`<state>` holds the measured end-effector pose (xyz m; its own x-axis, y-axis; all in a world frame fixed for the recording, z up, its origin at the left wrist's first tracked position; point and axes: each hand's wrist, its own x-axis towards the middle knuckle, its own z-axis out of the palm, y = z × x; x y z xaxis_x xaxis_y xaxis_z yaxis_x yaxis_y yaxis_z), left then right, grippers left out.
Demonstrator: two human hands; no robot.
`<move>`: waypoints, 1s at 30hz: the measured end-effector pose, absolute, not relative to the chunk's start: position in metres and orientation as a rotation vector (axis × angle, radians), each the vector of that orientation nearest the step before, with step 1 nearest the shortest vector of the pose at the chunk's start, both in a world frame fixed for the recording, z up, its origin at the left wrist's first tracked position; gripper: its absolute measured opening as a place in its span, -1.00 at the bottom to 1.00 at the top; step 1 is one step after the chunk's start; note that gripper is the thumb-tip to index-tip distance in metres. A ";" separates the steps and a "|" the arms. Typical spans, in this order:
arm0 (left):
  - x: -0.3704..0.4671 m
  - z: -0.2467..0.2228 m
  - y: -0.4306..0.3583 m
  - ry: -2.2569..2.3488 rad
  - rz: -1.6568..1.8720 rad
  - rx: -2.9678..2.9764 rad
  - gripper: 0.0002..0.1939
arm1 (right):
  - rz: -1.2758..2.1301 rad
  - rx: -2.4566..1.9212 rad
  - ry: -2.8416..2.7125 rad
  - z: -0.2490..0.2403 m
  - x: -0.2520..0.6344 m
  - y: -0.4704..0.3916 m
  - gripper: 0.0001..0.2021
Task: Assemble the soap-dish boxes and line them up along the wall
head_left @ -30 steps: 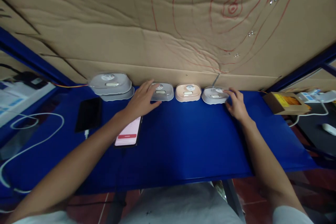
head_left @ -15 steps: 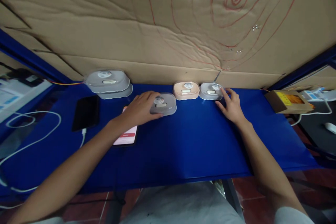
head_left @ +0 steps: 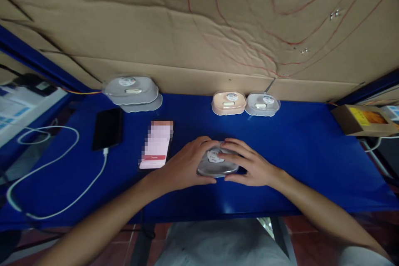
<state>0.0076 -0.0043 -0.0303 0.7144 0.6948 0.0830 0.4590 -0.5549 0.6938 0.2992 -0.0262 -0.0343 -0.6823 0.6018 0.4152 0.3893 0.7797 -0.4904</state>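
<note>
— Here's the glossy grey lidded container (head_left: 216,169), white sticker on top, near the middle of the table's (head_left: 199,201) front edge!

— And the fingers?

— Left hand (head_left: 191,164) and right hand (head_left: 254,166), both clamped on its sides, right fingers slightly spread over the lid.

— The count?

— Along the back edge, one peach container (head_left: 229,107), one grey container (head_left: 262,109), two stacked grey containers (head_left: 134,95) toward the left corner; two phones (head_left: 107,129), one screen pixelated. Fingers hide much of the held one.
</note>
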 end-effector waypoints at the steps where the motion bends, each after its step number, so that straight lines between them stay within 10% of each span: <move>1: 0.006 -0.032 -0.004 0.859 0.481 2.251 0.19 | 0.513 -0.730 -2.374 -0.034 0.303 -0.024 -0.39; 30: -0.002 -0.024 0.000 0.803 0.505 2.270 0.14 | 0.270 -0.759 -2.632 -0.024 0.298 -0.035 -0.35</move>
<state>-0.0024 -0.0004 -0.0237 0.7357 0.6646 0.1309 0.4060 -0.5873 0.7002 0.2984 -0.0346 -0.0242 -0.7789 0.5448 0.3106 0.4703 0.8351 -0.2853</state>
